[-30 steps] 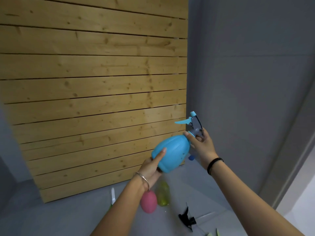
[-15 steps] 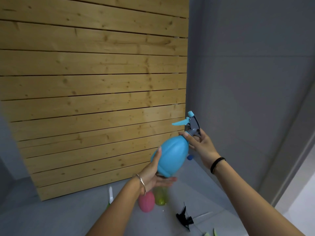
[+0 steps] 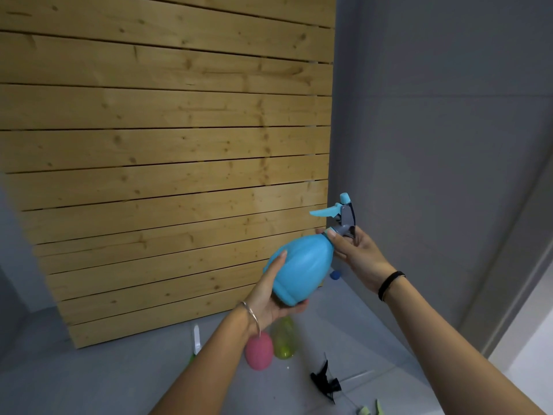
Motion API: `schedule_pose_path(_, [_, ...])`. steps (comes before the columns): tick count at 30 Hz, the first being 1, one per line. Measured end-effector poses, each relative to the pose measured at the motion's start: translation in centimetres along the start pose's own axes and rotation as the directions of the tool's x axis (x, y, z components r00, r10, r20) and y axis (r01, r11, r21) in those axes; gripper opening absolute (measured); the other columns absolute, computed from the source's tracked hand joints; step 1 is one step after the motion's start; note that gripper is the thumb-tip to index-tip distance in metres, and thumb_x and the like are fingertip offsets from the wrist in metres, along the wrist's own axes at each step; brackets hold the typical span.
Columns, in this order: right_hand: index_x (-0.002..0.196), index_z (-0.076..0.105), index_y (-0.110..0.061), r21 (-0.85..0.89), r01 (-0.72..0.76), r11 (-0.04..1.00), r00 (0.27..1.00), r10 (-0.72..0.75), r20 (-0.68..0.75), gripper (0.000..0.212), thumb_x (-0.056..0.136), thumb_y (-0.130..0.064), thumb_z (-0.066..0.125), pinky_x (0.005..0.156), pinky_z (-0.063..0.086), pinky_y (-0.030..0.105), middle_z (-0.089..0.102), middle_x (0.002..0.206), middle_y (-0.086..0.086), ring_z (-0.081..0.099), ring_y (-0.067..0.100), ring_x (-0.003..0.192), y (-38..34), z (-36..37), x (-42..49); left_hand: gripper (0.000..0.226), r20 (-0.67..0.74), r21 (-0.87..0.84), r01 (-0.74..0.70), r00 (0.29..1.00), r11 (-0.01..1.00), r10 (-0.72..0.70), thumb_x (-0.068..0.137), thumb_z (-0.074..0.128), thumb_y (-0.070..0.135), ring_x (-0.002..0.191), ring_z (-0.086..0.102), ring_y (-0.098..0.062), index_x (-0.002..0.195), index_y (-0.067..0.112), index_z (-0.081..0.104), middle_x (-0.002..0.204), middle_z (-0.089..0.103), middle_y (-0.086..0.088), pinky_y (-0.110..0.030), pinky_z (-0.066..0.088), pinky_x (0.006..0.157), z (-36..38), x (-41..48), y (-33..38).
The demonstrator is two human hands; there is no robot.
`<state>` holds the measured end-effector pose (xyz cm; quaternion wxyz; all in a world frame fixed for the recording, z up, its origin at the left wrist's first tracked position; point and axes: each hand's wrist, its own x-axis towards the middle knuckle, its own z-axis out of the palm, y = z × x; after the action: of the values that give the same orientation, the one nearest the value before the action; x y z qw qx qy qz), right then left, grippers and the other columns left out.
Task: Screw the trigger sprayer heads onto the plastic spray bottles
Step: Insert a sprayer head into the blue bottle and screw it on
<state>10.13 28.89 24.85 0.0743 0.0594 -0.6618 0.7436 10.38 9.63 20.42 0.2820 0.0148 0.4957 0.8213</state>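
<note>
Bottles in view: three.
- One blue spray bottle, held in the air in front of the wooden slat wall, tilted with the neck up and to the right.
- One pink bottle and one yellow-green translucent bottle, just beside each other on the grey floor below the raised bottle. Necks hidden by the left forearm and hand. Contents of the yellow-green bottle: cannot tell. Blue and pink bottles opaque; contents not visible.

Sprayer heads: two clearly in view.
- One grey head with blue trigger and nozzle, seated on the neck of the blue spray bottle. Depth of threading: cannot tell.
- One black sprayer head, loose on the floor at lower right, well apart from the two floor bottles.

Other small parts: one white piece on the floor at left; pale green pieces at the bottom edge; one small blue object behind the raised bottle. Identity of each unclear.

Hands: two.
- Left hand: cupped around the base of the blue spray bottle, thumb laid up along its side.
- Right hand: closed on the collar of the grey head, fingertips pinching at the neck joint.
</note>
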Motion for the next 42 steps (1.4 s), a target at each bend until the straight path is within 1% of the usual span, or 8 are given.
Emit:
schedule_pose_path(4, [0.122, 0.053, -0.006, 0.076, -0.028, 0.997, 0.99, 0.017, 0.142, 0.042, 0.083, -0.019, 0.063, 0.091, 0.054, 0.027, 0.069, 0.117, 0.007, 0.065, 0.019, 0.111, -0.8, -0.7, -0.1, 0.073, 0.101, -0.044, 0.2, 0.976, 0.979, -0.195, 0.06, 0.063, 0.065, 0.051, 0.061, -0.026, 0.104, 0.007, 0.064, 0.08, 0.068, -0.017, -0.025, 0.052, 0.044, 0.1, -0.6, 0.3])
schedule_pose_path(10, [0.119, 0.055, -0.014, 0.006, -0.012, 1.0, 0.999, 0.012, -0.042, 0.04, 0.082, -0.019, 0.069, 0.091, 0.055, 0.031, 0.072, 0.106, 0.001, 0.07, 0.011, 0.099, -1.3, -0.1, -0.1, 0.063, 0.058, 0.018, 0.013, 0.998, 1.0, -0.014, 0.064, 0.064, 0.058, 0.054, 0.059, -0.022, 0.108, 0.015, 0.058, 0.075, 0.069, -0.01, -0.026, 0.054, 0.047, 0.8, -0.2, 0.5])
schedule_pose_path(14, [0.134, 0.042, -0.01, 0.185, -0.072, 0.98, 0.981, 0.103, -0.163, 0.062, 0.08, -0.013, 0.072, 0.09, 0.052, 0.029, 0.063, 0.123, 0.012, 0.065, 0.02, 0.11, -0.9, 0.5, 0.1, 0.067, 0.059, -0.022, 0.091, 0.994, 0.996, -0.09, 0.062, 0.064, 0.062, 0.052, 0.059, -0.022, 0.107, 0.012, 0.06, 0.076, 0.07, -0.012, -0.025, 0.053, 0.046, 0.7, -0.3, 0.3])
schedule_pose_path(22, [0.119, 0.054, 0.007, 0.122, -0.125, 0.985, 0.988, 0.112, 0.107, 0.053, 0.083, -0.03, 0.063, 0.087, 0.054, 0.023, 0.065, 0.117, 0.013, 0.063, 0.018, 0.105, -0.9, -0.4, 0.0, 0.085, 0.407, -0.092, 0.427, 0.841, 0.9, -0.357, 0.067, 0.058, 0.072, 0.052, 0.059, -0.017, 0.118, 0.003, 0.061, 0.099, 0.06, -0.015, -0.021, 0.051, 0.045, -0.8, -0.1, -0.1])
schedule_pose_path(26, [0.103, 0.066, -0.005, 0.149, -0.085, 0.985, 0.989, 0.101, -0.104, 0.029, 0.082, -0.024, 0.069, 0.093, 0.052, 0.028, 0.071, 0.11, 0.009, 0.069, 0.016, 0.095, -0.6, 0.0, 0.3, 0.08, 0.142, 0.059, 0.104, 0.984, 0.993, -0.111, 0.059, 0.074, 0.063, 0.059, 0.063, -0.019, 0.116, 0.01, 0.059, 0.091, 0.065, -0.01, -0.025, 0.054, 0.05, 0.6, 0.3, -0.4])
schedule_pose_path(29, [0.11, 0.065, -0.001, 0.229, -0.063, 0.971, 0.977, 0.106, -0.184, 0.034, 0.083, -0.022, 0.068, 0.079, 0.057, 0.022, 0.071, 0.104, 0.01, 0.07, 0.013, 0.085, -0.5, 0.7, 0.4, 0.088, 0.01, 0.231, -0.186, 0.982, 0.955, 0.189, 0.049, 0.081, 0.05, 0.084, 0.07, -0.013, 0.126, 0.02, 0.05, 0.102, 0.071, 0.0, -0.026, 0.057, 0.066, 1.4, 0.9, -0.9])
schedule_pose_path(36, [0.116, 0.063, -0.003, 0.13, -0.083, 0.988, 0.985, 0.101, -0.137, 0.037, 0.089, -0.027, 0.061, 0.084, 0.054, 0.023, 0.07, 0.116, 0.009, 0.067, 0.018, 0.103, -0.8, 0.6, 0.5, 0.084, 0.025, -0.031, -0.004, 1.0, 0.999, 0.005, 0.055, 0.069, 0.071, 0.072, 0.068, -0.025, 0.116, 0.016, 0.058, 0.09, 0.072, -0.011, -0.037, 0.058, 0.063, 1.6, 0.5, -0.2])
schedule_pose_path(42, [0.093, 0.062, -0.002, 0.204, -0.114, 0.972, 0.917, 0.182, -0.355, 0.034, 0.08, -0.032, 0.072, 0.096, 0.052, 0.039, 0.063, 0.094, 0.016, 0.061, 0.022, 0.088, -0.7, 1.6, 0.7, 0.07, -0.085, 0.36, -0.474, 0.841, 0.803, 0.535, 0.051, 0.074, 0.057, 0.105, 0.06, -0.016, 0.107, 0.042, 0.036, 0.121, 0.052, 0.002, -0.025, 0.057, 0.064, 2.4, 1.2, -0.9])
